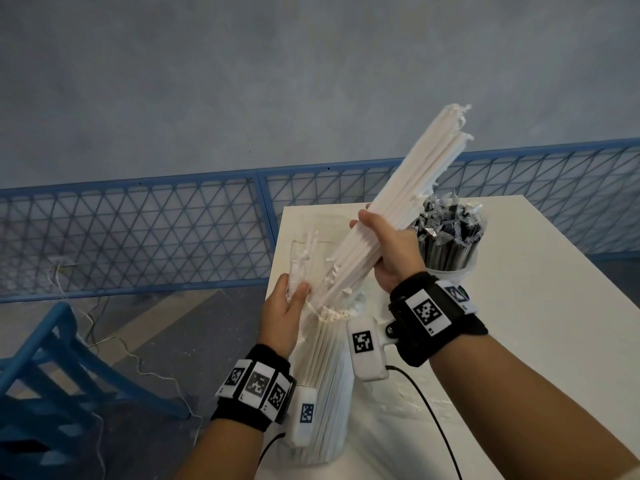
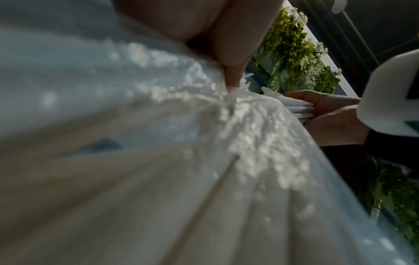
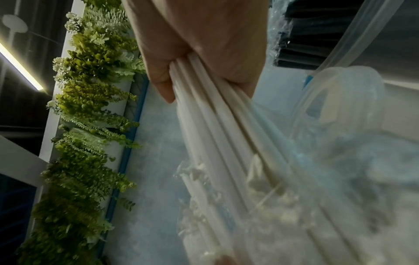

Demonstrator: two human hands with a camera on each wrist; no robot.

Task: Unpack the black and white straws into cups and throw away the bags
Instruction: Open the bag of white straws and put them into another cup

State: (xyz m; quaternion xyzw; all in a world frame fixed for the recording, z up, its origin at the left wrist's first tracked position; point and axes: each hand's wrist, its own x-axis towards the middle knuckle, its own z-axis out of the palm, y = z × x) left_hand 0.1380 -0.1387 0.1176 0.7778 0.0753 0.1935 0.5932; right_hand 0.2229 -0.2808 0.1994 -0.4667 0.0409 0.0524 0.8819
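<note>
The right hand (image 1: 388,251), its grip clamped round a bundle of white straws (image 1: 398,188), draws it from the clear bag (image 1: 308,258) pinched by the left hand (image 1: 282,313); next (black straws (image 1: 446,237) already cupped on the tabletop (image 1: 536,323)) comes a cup for these.

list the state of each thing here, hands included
left hand: grips the clear bag's open top
right hand: grips a bundle of white straws
white straws: bundle tilted, partly out of bag
clear bag: open, upright, more white straws inside
black straws: upright in cup
cup: upright on table
</note>
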